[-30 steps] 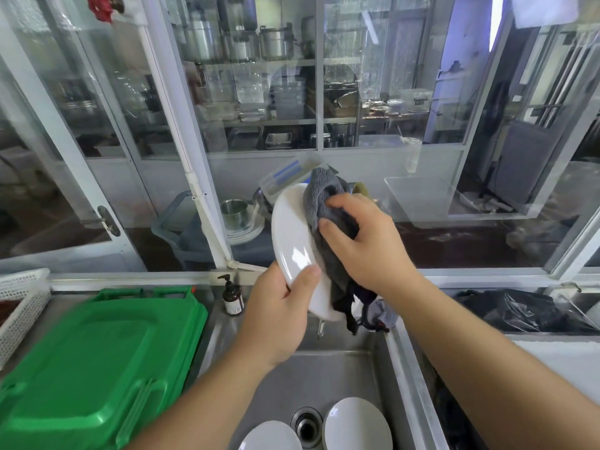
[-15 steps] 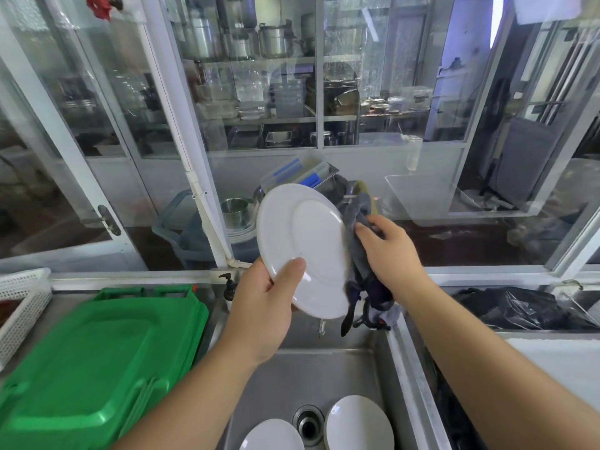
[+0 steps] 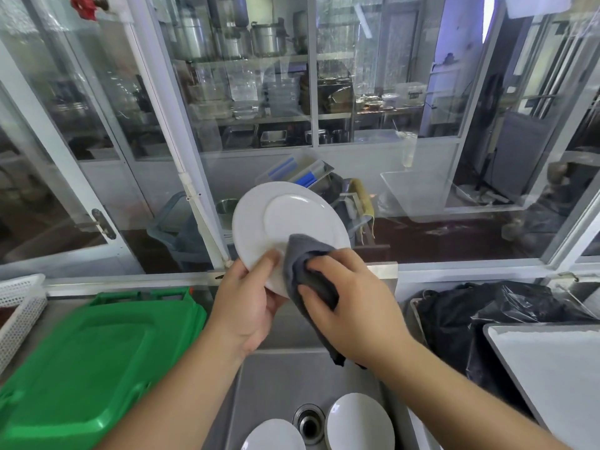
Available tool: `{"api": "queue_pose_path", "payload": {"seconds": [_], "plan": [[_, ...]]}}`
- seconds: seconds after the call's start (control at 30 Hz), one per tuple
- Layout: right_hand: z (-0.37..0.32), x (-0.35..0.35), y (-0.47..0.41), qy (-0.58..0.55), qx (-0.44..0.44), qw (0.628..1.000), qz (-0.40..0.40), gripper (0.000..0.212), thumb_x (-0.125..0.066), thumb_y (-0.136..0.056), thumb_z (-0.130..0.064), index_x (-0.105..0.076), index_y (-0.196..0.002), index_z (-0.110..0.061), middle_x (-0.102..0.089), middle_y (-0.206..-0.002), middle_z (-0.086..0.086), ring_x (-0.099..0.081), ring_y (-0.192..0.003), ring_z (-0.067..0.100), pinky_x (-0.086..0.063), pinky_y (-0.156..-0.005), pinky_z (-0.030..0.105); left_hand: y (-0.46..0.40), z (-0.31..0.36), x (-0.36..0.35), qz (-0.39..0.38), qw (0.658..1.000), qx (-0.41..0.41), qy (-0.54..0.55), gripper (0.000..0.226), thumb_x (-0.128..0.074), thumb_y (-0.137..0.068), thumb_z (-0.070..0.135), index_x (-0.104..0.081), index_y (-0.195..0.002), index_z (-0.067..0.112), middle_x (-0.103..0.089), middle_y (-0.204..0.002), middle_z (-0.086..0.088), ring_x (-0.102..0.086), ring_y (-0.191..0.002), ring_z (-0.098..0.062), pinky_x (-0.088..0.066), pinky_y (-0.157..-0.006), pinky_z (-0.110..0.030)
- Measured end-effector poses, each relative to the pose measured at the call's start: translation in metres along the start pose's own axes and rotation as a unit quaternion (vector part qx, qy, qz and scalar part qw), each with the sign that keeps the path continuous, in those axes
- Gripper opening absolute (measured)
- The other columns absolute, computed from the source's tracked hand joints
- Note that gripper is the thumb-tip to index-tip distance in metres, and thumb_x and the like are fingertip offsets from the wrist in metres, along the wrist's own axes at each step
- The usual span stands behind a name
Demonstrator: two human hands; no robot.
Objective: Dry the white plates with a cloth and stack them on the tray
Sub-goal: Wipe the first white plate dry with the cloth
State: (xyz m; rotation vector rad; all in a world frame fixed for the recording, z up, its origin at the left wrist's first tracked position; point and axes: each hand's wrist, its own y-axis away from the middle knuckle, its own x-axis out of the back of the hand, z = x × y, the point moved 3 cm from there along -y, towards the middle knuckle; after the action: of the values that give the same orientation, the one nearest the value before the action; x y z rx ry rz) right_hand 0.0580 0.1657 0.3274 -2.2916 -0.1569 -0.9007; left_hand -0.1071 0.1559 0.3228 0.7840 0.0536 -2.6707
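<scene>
In the middle of the frame we hold a white plate point(image 3: 289, 222) upright, tilted a little, above the sink point(image 3: 276, 378). Our left hand point(image 3: 246, 303) grips its lower rim, the thumb curled over the front and the other fingers hidden behind it. Our right hand point(image 3: 350, 300) presses a grey cloth point(image 3: 308, 274) on the lower right part of the plate, with the fingers curled round the cloth; one end of the cloth hangs down under the hand.

At the bottom of the frame two more white plates point(image 3: 358, 423) lie in the sink, on both sides of the drain point(image 3: 309, 422). Our forearms cover part of the sink. At the lower left lies a green plastic lid point(image 3: 87, 362), and at the left edge a white perforated basket point(image 3: 19, 303). At the lower right a pale tray point(image 3: 558, 368) is near a black plastic bag point(image 3: 480, 313). Behind the plate there is a glass window point(image 3: 357, 108) with shelves of metal pots beyond it.
</scene>
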Motion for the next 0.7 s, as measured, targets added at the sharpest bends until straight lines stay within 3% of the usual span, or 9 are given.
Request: {"api": "queue_pose_path", "payload": {"seconds": [0.1, 0.2, 0.3, 0.4, 0.5, 0.57, 0.63, 0.7], "plan": [[-0.010, 0.011, -0.025, 0.015, 0.022, 1.000, 0.005, 0.028, -0.063, -0.095, -0.043, -0.068, -0.119, -0.031, -0.062, -0.114, -0.005, -0.067, -0.088, 0.025, -0.058, -0.070, 0.040, 0.006, -0.005, -0.002, -0.038, 0.999, 0.020, -0.001, 0.030, -0.063, -0.094, 0.013, -0.073, -0.122, 0.006, -0.076, -0.116, -0.021, -0.076, -0.100, -0.029, -0.065, -0.075, -0.038], [-0.011, 0.022, -0.054, 0.054, 0.046, 0.997, 0.018, 0.023, -0.066, -0.096, -0.036, -0.071, -0.116, -0.025, -0.062, -0.110, 0.000, -0.065, -0.086, 0.029, -0.052, -0.064, 0.037, 0.015, -0.014, -0.002, -0.058, 0.997, 0.050, -0.011, 0.038, -0.067, -0.083, 0.016, -0.072, -0.120, 0.007, -0.077, -0.114, -0.018, -0.076, -0.100, -0.027, -0.065, -0.077, -0.037], [0.001, 0.031, -0.081, 0.055, 0.038, 0.998, 0.021, 0.025, -0.065, -0.098, -0.035, -0.070, -0.120, -0.023, -0.060, -0.112, 0.002, -0.064, -0.087, 0.033, -0.049, -0.066, 0.036, 0.022, -0.020, -0.002, -0.083, 0.994, 0.058, -0.028, 0.044, -0.068, -0.081, 0.016, -0.068, -0.124, 0.005, -0.076, -0.118, -0.019, -0.075, -0.108, -0.029, -0.064, -0.088, -0.042], [0.025, 0.034, -0.096, 0.050, -0.035, 0.998, 0.019, 0.027, -0.062, -0.099, -0.037, -0.068, -0.123, -0.026, -0.064, -0.113, 0.004, -0.061, -0.097, 0.032, -0.049, -0.076, 0.039, 0.026, -0.016, -0.002, -0.093, 0.994, 0.049, -0.031, 0.042, -0.068, -0.081, 0.016, -0.068, -0.122, 0.006, -0.077, -0.117, -0.016, -0.075, -0.106, -0.025, -0.064, -0.078, -0.036], [0.049, 0.032, -0.092, 0.012, -0.112, 0.994, 0.013, 0.022, -0.059, -0.101, -0.038, -0.068, -0.117, -0.026, -0.066, -0.093, -0.001, -0.061, -0.085, 0.022, -0.042, -0.066, 0.035, 0.025, -0.014, 0.002, -0.083, 0.995, 0.040, -0.036, 0.036, -0.069, -0.080, 0.017, -0.074, -0.115, 0.011, -0.078, -0.118, -0.012, -0.075, -0.105, -0.021, -0.064, -0.080, -0.034], [0.063, 0.031, -0.081, -0.026, -0.162, 0.986, 0.015, 0.012, -0.058, -0.101, -0.041, -0.064, -0.106, -0.032, -0.065, -0.083, -0.013, -0.059, -0.074, 0.005, -0.041, -0.060, 0.025, 0.024, -0.013, 0.005, -0.079, 0.996, 0.030, -0.032, 0.029, -0.070, -0.079, 0.017, -0.081, -0.106, 0.014, -0.078, -0.118, -0.010, -0.075, -0.107, -0.019, -0.064, -0.082, -0.034], [0.074, 0.028, -0.067, -0.037, -0.199, 0.979, 0.005, 0.008, -0.057, -0.101, -0.045, -0.059, -0.101, -0.037, -0.062, -0.083, -0.019, -0.055, -0.075, -0.002, -0.039, -0.061, 0.019, 0.021, -0.011, 0.006, -0.079, 0.996, 0.015, -0.031, 0.025, -0.070, -0.080, 0.018, -0.083, -0.102, 0.019, -0.078, -0.119, -0.008, -0.075, -0.107, -0.017, -0.063, -0.079, -0.029], [0.080, 0.021, -0.054, -0.043, -0.234, 0.971, -0.029, 0.014, -0.056, -0.102, -0.045, -0.060, -0.103, -0.032, -0.064, -0.089, -0.015, -0.059, -0.081, 0.003, -0.045, -0.066, 0.026, 0.019, -0.007, 0.007, -0.088, 0.994, -0.007, -0.069, 0.022, -0.074, -0.084, 0.019, -0.084, -0.101, 0.030, -0.079, -0.118, -0.001, -0.074, -0.109, -0.015, -0.061, -0.079, -0.027]]}}
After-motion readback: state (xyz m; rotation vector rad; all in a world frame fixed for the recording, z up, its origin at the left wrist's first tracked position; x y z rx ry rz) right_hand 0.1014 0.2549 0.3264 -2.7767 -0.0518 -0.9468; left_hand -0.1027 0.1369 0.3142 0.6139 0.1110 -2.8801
